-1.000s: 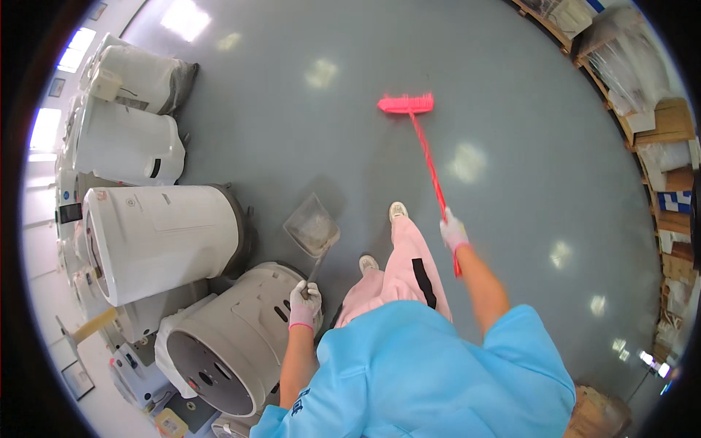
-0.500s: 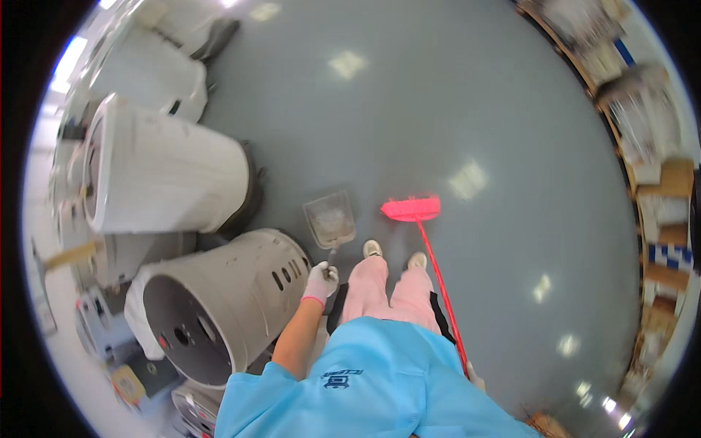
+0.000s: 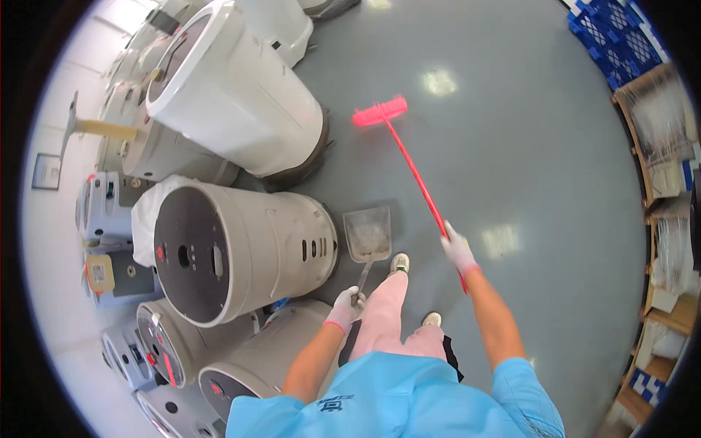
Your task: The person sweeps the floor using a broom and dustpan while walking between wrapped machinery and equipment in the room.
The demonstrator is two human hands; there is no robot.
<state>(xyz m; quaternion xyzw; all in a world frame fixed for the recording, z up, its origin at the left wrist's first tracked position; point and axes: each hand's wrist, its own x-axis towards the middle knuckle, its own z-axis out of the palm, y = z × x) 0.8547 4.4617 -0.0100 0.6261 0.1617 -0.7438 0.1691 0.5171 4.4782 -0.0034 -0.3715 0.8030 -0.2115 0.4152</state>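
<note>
My left hand (image 3: 346, 306), in a white glove with a pink cuff, is closed on the handle of a dustpan (image 3: 368, 232). The pan is greyish and see-through, and lies low near the floor in front of my left shoe. My right hand (image 3: 458, 250), gloved the same way, grips the red pole of a broom (image 3: 416, 175) partway along. Its pink bristled head (image 3: 380, 111) is out ahead, beyond the dustpan and slightly blurred. The pole's end shows below my right hand.
Several large cylindrical machines crowd the left side, a beige one (image 3: 255, 248) close to the dustpan and a white one (image 3: 241, 95) farther ahead. Wooden shelving with wrapped goods (image 3: 661, 120) runs along the right, with a blue plastic crate (image 3: 617, 40) at its far end. The grey floor (image 3: 526, 168) lies between.
The broom head has swung forward, away from my feet. My right hand has come up into full view on the pole. My view has turned, and my left shoe has stepped forward.
</note>
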